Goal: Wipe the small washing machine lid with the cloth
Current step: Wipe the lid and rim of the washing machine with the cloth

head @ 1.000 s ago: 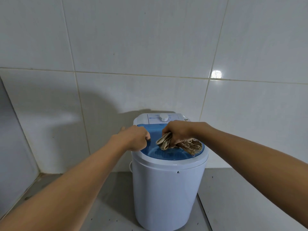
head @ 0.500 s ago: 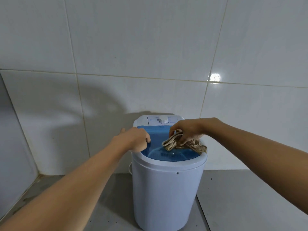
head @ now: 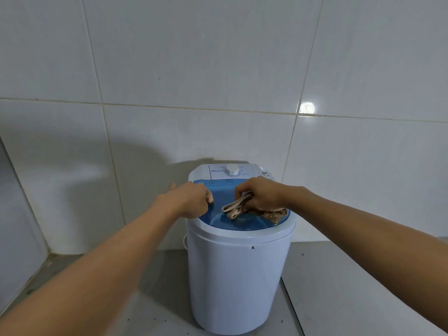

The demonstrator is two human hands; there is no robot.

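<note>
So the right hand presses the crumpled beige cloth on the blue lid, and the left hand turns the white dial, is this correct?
Not quite. The head view shows the left hand gripping the left edge of the translucent blue lid, not the round white dial. The right hand does press the crumpled beige cloth there.

Two bare forearms with no sleeves, watch or rings; left hand (head: pixel 188 200) and right hand (head: pixel 260 194) ungloved.

The right hand (head: pixel 260 195) presses a bunched cloth (head: pixel 244 209) onto the washer's blue lid (head: pixel 224 190) while the left hand (head: pixel 188 201) grips the lid's left edge.
</note>
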